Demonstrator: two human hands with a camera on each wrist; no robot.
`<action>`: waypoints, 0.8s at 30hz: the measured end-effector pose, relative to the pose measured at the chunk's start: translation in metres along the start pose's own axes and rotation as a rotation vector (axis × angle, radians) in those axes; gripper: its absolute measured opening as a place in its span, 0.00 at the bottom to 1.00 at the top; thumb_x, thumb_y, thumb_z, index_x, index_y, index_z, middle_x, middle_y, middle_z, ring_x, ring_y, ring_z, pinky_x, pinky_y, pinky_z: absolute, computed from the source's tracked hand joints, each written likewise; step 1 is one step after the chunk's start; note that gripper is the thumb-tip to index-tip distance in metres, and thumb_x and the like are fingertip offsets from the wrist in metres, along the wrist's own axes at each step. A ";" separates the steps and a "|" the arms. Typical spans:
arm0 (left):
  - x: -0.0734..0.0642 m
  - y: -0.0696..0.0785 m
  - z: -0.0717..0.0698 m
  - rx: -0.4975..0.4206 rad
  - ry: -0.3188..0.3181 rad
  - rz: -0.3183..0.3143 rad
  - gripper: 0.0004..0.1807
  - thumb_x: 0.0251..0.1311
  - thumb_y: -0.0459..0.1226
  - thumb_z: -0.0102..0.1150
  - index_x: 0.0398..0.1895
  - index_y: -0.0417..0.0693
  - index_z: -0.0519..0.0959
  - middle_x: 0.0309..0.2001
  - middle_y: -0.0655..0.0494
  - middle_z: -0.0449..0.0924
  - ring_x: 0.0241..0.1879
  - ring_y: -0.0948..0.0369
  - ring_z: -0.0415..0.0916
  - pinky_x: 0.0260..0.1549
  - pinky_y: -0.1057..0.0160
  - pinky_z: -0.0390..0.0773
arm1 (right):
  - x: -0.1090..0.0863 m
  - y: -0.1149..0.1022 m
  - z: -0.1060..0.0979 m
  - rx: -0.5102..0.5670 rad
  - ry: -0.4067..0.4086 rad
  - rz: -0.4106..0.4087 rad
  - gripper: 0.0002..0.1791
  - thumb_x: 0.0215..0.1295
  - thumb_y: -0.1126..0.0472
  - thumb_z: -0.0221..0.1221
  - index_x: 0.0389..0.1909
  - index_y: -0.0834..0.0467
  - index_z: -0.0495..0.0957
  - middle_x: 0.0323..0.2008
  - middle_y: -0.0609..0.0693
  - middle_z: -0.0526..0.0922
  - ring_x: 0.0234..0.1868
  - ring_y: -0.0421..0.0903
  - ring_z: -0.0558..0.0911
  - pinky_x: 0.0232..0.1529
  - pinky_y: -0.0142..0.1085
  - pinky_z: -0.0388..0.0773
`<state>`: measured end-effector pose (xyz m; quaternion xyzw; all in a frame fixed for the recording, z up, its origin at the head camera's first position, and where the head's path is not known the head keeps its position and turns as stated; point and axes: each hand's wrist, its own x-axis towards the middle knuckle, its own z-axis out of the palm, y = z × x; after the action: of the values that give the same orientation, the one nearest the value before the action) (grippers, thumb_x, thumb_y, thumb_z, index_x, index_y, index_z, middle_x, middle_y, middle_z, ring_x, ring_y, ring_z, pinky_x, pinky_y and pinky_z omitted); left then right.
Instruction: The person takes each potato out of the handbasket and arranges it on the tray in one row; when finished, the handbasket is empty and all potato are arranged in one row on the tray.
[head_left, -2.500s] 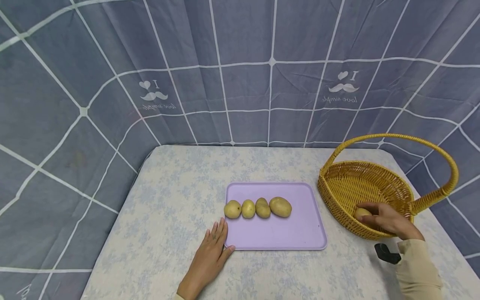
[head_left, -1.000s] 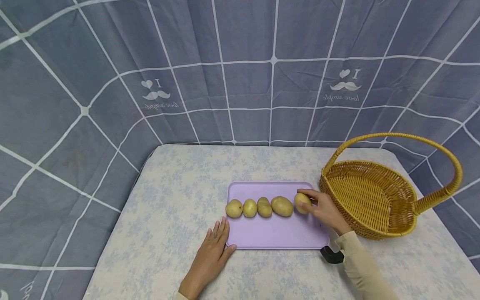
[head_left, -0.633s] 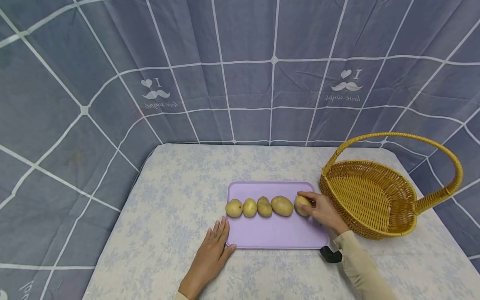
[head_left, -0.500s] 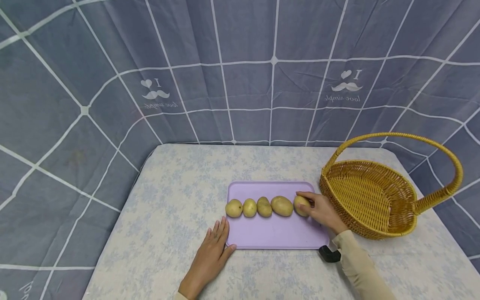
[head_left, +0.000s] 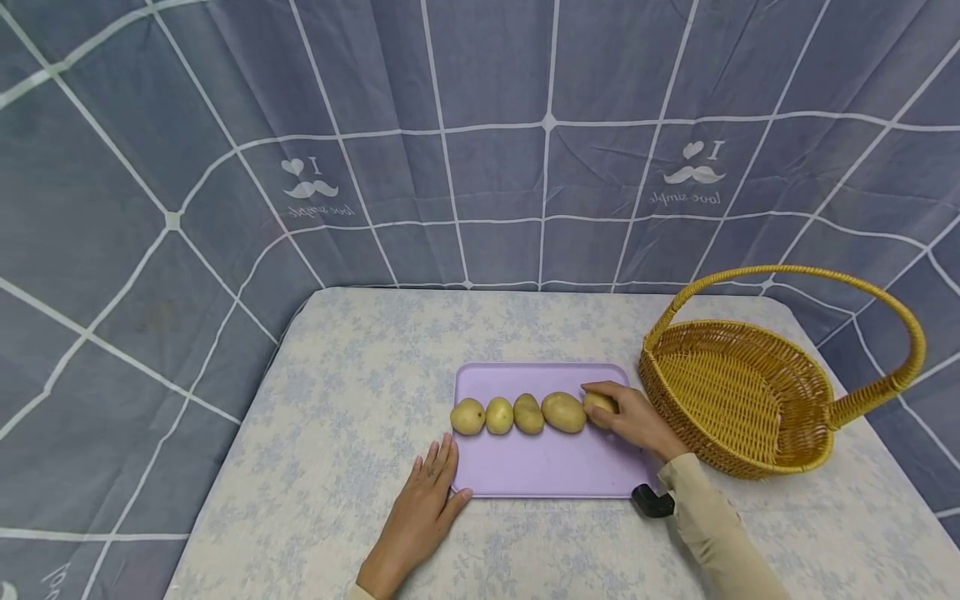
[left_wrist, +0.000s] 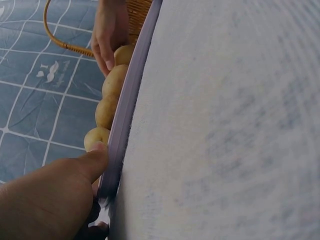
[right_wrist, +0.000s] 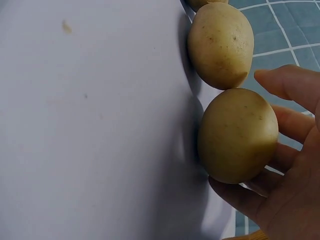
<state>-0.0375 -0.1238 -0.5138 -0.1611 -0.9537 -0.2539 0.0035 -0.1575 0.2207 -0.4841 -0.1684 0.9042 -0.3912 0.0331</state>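
Note:
A row of several potatoes lies across a lilac tray. My right hand cups the rightmost potato, fingers curled round its far and under side. In the right wrist view the thumb stands a little off its skin, and the potato touches or nearly touches its larger neighbour. At the tray's left edge my left hand lies flat, fingers straight along the rim. In the left wrist view its thumb rests by the rim near the leftmost potato.
A woven yellow basket with a tall arched handle stands just right of the tray. A patterned cloth covers the table. Behind hangs a blue-grey checked curtain. A black device sits at my right wrist.
The right hand has come left from inside the basket to the tray with a potato, set it at the row's right end and shifted it left. The left hand has stayed put.

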 end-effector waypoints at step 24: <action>0.005 -0.005 -0.019 -0.017 0.012 0.047 0.34 0.71 0.53 0.44 0.70 0.38 0.61 0.72 0.48 0.54 0.72 0.49 0.52 0.69 0.45 0.52 | -0.005 -0.010 -0.024 0.023 0.058 -0.057 0.21 0.67 0.64 0.58 0.60 0.65 0.73 0.58 0.64 0.76 0.60 0.63 0.74 0.58 0.57 0.71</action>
<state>-0.0448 -0.1355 -0.4987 -0.1819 -0.9475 -0.2627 0.0137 -0.1541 0.2326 -0.4605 -0.1822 0.8950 -0.4072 -0.0024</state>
